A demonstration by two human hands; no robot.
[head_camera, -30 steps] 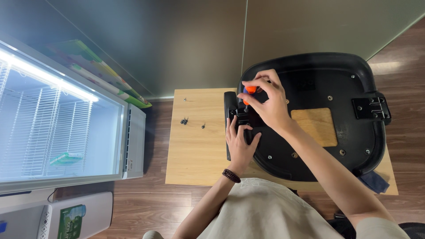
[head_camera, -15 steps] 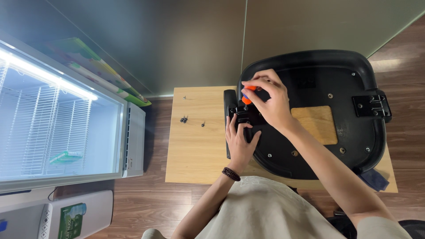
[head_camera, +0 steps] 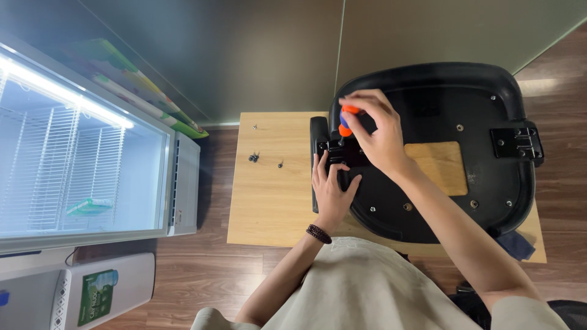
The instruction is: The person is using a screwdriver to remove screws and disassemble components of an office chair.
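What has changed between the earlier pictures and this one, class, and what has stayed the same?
Very little has changed. The right hand still grips the orange-handled screwdriver upright over the black bracket; only its fingers have shifted slightly around the handle. The left hand still presses on the bracket at the edge of the upturned chair seat. The loose screws lie unmoved on the wooden table.

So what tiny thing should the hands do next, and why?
Probably turn the orange-handled screwdriver a bit more. The right hand holds it upright on the black armrest bracket at the chair seat edge, and the left hand steadies that bracket.
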